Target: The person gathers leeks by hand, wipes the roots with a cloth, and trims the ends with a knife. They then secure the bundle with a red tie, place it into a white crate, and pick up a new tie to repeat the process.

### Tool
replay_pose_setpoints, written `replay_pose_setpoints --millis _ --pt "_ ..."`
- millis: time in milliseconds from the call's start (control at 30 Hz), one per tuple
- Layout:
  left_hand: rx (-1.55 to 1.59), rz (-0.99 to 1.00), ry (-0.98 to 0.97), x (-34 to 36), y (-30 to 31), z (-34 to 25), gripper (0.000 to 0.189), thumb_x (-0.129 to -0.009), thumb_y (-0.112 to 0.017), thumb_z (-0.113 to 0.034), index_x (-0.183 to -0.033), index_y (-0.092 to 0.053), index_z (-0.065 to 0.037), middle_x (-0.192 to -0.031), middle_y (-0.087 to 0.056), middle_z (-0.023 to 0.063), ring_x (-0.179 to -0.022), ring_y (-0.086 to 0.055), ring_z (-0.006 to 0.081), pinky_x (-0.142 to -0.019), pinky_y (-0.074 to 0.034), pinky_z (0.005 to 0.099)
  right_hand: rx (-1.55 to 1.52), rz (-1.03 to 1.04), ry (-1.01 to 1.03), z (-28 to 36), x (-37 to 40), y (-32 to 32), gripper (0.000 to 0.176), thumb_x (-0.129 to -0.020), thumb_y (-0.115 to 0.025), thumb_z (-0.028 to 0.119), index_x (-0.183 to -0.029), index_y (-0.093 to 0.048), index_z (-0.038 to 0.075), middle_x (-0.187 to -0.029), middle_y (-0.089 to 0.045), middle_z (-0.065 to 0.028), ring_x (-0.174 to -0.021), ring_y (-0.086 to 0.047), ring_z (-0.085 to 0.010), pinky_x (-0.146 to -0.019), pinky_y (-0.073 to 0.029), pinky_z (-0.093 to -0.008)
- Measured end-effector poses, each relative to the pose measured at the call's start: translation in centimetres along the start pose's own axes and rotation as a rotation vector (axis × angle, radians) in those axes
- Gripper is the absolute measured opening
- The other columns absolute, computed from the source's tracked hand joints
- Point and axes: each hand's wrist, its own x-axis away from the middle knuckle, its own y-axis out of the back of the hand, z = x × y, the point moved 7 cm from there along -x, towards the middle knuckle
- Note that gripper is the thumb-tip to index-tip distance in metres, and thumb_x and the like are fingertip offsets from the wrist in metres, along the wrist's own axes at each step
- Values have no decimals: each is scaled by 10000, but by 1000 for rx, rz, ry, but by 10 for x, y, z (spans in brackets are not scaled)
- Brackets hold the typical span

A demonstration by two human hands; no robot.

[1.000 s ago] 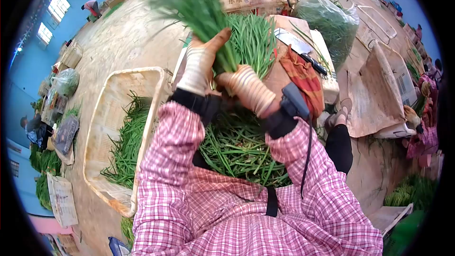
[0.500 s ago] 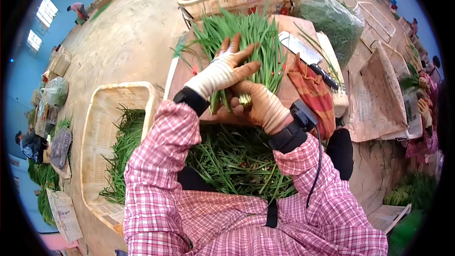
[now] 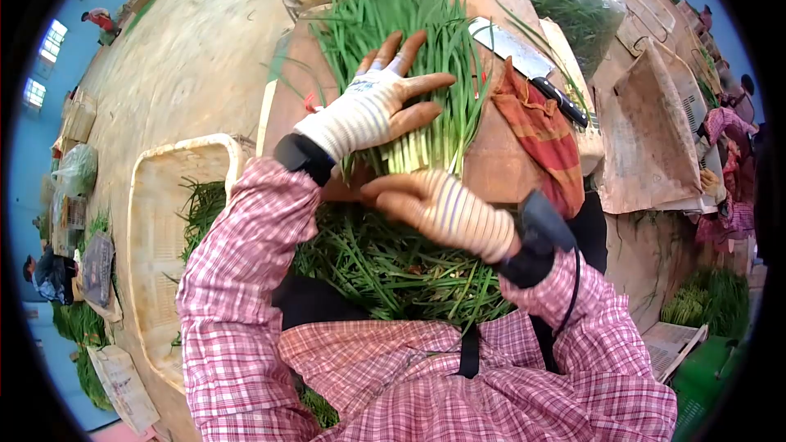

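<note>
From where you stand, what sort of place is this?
Probably a big vegetable sorting hall: the left hand presses green chives on a board beside a cleaver, a crate of greens stands on the concrete floor, and other people work farther off.

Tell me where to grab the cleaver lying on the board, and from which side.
Probably by its black handle, coming from the right. The cleaver lies flat with its blade toward the chives. The handle points out to the right along the edge of the red cloth, with nothing on it. The right hand is the nearer one.
</note>
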Motion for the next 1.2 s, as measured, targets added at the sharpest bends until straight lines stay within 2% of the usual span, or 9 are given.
replay_pose_setpoints --millis 300,433,533,567,667,733,933,1067,1200 --pt "31 18 -16 5 -6 9 503 -1013 -486 -497 -1478 -481 -308 -1636 -241 184 -1508 -152 471 -1205 -153 601 2 305 -175 19 15 -30 306 -975 -642 230 -1192 -688 19 -975 -734 -121 -914 -684 -177 -850 -535 -322" --pt "-6 7 -7 6 -6 11 504 -1028 -450 -500 -1493 -465 -307 -1642 -235 182 -1514 -138 465 -1210 -149 591 111 -44 -57 -9 -1 -2 290 -931 -663 233 -1129 -704 24 -986 -731 -194 -921 -713 -315 -837 -556 -386" --pt "286 -255 115 21 25 22 584 -1010 -501 -530 -1513 -455 -236 -1634 -267 187 -1532 -161 389 -1225 -171 516 216 163 111 24 23 -15 261 -923 -690 146 -1136 -700 -4 -1022 -738 -140 -928 -702 -211 -836 -547 -320" --pt "314 -402 189 36 47 26 532 -1001 -575 -438 -1442 -522 -146 -1496 -481 203 -1390 -449 361 -1151 -354 464 183 259 -46 24 34 -15 230 -914 -701 132 -1099 -717 -3 -994 -743 -123 -899 -703 -197 -817 -551 -311" --pt "516 -403 745 101 36 56 405 -985 -606 -299 -1284 -584 -26 -1116 -664 162 -943 -647 235 -827 -542 351 -95 146 -224 7 55 -1 237 -930 -703 194 -1070 -744 8 -914 -747 -80 -838 -675 -123 -751 -551 -286" --pt "874 -325 1046 128 4 47 360 -1003 -594 -205 -1310 -528 -30 -1004 -636 83 -791 -612 148 -704 -538 288 45 116 72 16 34 -8 256 -939 -679 188 -1111 -705 1 -1020 -724 -133 -952 -683 -219 -831 -547 -336" --pt "1384 -535 958 132 0 30 355 -993 -588 -151 -1328 -523 -52 -1078 -648 109 -870 -673 181 -720 -569 312 461 -130 417 17 2 -25 340 -935 -669 228 -1200 -613 22 -1282 -608 -211 -1115 -623 -390 -932 -517 -436" --pt "399 -444 846 145 41 72 361 -936 -605 -128 -1290 -599 -53 -913 -695 88 -850 -698 210 -743 -577 334 126 182 -38 35 52 -18 233 -919 -708 207 -1072 -722 32 -874 -731 -116 -831 -708 -229 -782 -560 -340" --pt "185 -250 839 137 14 109 394 -886 -674 -182 -1253 -647 -40 -958 -728 205 -929 -704 350 -838 -552 411 54 -455 -294 9 82 77 229 -968 -634 199 -1072 -707 8 -787 -707 -93 -634 -664 -147 -570 -536 -292"
